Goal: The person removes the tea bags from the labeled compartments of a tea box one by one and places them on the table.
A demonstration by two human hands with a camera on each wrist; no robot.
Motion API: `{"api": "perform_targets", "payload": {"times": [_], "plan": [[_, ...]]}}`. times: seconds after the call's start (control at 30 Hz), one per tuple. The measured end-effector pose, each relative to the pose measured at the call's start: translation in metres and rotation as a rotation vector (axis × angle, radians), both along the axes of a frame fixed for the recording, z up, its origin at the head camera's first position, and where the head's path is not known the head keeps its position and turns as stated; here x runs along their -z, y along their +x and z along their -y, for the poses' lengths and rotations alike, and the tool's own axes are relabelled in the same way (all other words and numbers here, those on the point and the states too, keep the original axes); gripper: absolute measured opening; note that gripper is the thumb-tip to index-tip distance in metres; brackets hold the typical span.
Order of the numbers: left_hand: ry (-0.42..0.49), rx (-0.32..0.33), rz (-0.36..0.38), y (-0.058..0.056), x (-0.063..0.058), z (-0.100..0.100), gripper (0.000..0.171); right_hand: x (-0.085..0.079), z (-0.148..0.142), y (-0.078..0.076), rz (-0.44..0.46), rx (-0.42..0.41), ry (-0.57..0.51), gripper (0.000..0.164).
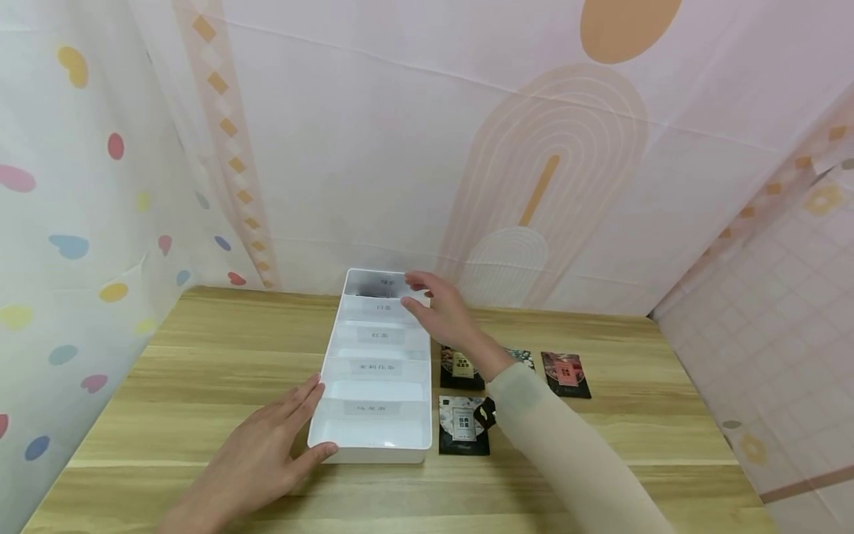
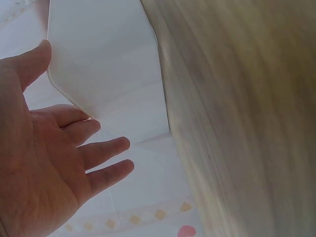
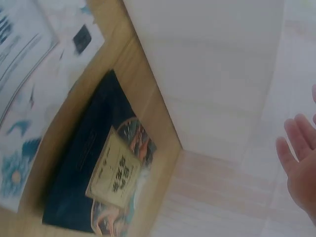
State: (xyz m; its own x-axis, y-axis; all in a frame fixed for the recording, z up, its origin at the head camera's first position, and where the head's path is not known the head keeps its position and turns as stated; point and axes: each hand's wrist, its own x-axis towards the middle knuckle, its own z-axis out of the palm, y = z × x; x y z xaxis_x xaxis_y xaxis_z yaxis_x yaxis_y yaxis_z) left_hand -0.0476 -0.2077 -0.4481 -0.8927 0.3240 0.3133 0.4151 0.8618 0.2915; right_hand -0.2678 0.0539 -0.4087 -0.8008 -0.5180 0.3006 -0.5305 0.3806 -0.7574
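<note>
A long white box (image 1: 373, 454) with labelled compartments stands on the table, its far end near the back curtain. Something dark and shiny (image 1: 373, 290) lies in the farthest compartment. My left hand (image 1: 263, 445) rests at the near left corner, fingers along the side and thumb at the front edge; the left wrist view shows the fingers spread against the white wall (image 2: 106, 64). Over the far right rim, my right hand (image 1: 440, 305) has thumb and fingers apart and nothing between them. Beneath its wrist lies a dark packet with a gold label (image 1: 460, 368).
Right of the box lie a packet with a white floral print (image 1: 463, 425), a red-labelled packet (image 1: 565, 374), and a blue-green floral packet (image 1: 523, 359) partly hidden by the right arm. A printed curtain (image 1: 373, 148) hangs behind the wooden table (image 1: 233, 348).
</note>
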Motion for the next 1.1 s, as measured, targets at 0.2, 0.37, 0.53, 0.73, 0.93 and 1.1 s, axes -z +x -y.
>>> {"api": "perform_targets", "payload": {"times": [0.2,0.37,0.53,0.73,0.93,1.1], "plan": [[0.005,0.000,0.000,0.001,0.000,0.001,0.080,0.006,0.013,-0.007,0.045,-0.004,0.060,0.054],[0.005,0.004,0.011,0.002,-0.002,0.001,0.081,0.009,0.021,-0.012,0.075,0.036,0.149,0.057],[0.009,0.006,0.021,0.002,-0.002,-0.001,0.081,0.014,0.024,-0.018,0.064,0.042,0.216,0.054],[0.010,0.004,0.041,0.002,-0.003,-0.001,0.081,0.022,0.025,-0.021,0.011,0.019,0.280,0.048],[0.012,0.003,0.049,0.002,-0.003,-0.001,0.081,0.028,0.028,-0.021,0.018,0.037,0.314,0.042],[0.015,0.004,0.045,0.002,-0.002,-0.001,0.081,0.029,0.031,-0.021,-0.013,0.048,0.334,0.035]]}}
